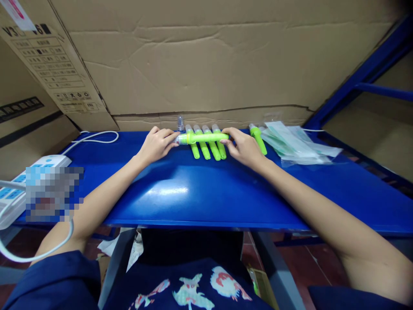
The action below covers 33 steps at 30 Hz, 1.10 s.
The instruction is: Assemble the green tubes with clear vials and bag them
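A bright green pen-shaped tube (pixel 203 137) with a clear grey tip lies crosswise over a row of several matching green tubes (pixel 208 148) on the blue shelf (pixel 206 189). My left hand (pixel 156 144) pinches its grey tipped end at the left. My right hand (pixel 243 146) pinches its green end at the right. Both hands have fingers closed on the tube's ends. One more green tube (pixel 259 138) lies alone just right of my right hand. A small clear cap or vial (pixel 180 123) stands behind the row.
A pile of clear plastic pouches (pixel 293 144) lies at the right of the shelf. A white power strip (pixel 19 189) with a white cable (pixel 97 137) sits at the left. Cardboard boxes (pixel 193 64) wall off the back. A blue rack frame (pixel 361 82) rises at the right.
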Tool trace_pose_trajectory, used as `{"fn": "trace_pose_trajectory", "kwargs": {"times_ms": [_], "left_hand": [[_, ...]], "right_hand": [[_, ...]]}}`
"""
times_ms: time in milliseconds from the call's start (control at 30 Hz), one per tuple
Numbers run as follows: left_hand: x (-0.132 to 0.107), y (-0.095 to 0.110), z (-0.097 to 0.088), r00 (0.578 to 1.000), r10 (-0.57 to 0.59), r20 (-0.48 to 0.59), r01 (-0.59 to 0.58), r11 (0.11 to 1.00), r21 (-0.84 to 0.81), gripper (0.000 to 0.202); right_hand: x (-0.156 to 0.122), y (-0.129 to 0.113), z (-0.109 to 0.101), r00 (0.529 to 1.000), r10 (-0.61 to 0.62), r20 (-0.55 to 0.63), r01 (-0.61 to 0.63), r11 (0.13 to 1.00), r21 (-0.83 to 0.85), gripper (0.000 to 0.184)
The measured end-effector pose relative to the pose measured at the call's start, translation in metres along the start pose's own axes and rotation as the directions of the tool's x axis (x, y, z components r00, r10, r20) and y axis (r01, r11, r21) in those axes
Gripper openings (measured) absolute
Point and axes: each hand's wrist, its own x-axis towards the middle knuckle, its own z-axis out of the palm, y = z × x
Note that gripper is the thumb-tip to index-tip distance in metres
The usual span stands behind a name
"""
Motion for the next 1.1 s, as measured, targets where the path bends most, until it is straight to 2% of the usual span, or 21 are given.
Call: {"fn": "trace_pose_trajectory", "kwargs": {"times_ms": [133, 300, 433, 600, 833, 967, 1100], "left_hand": [[0.0, 0.001, 0.0, 1.0, 0.0, -0.017, 0.001, 1.0, 0.021, 0.044], [0.0, 0.004, 0.0, 1.0, 0.002, -0.021, -0.002, 1.0, 0.016, 0.044], [0.0, 0.006, -0.002, 0.999, -0.002, -0.036, 0.003, 1.0, 0.02, 0.043], [0.0, 0.007, -0.004, 0.999, -0.012, -0.029, 0.013, 0.999, 0.032, 0.04], [-0.002, 0.006, -0.002, 0.998, -0.027, -0.049, 0.03, 0.998, 0.061, 0.04], [0.0, 0.006, -0.003, 0.997, -0.035, -0.072, 0.039, 0.997, 0.059, 0.04], [0.001, 0.007, -0.003, 0.998, -0.038, -0.058, 0.041, 0.998, 0.049, 0.042]], "right_hand": [[0.003, -0.001, 0.0, 0.997, 0.067, 0.034, -0.069, 0.995, 0.068, 0.029], [0.007, -0.007, -0.01, 0.983, 0.149, 0.11, -0.167, 0.972, 0.168, 0.04], [0.009, -0.01, -0.016, 0.981, 0.147, 0.127, -0.173, 0.957, 0.233, 0.046], [0.009, -0.008, -0.013, 0.968, 0.148, 0.203, -0.205, 0.934, 0.294, 0.053], [0.01, -0.005, -0.013, 0.921, 0.192, 0.338, -0.318, 0.873, 0.371, 0.065], [0.008, -0.007, -0.007, 0.93, 0.204, 0.305, -0.309, 0.884, 0.352, 0.061], [0.004, -0.011, 0.001, 0.96, 0.173, 0.219, -0.232, 0.932, 0.279, 0.043]]}}
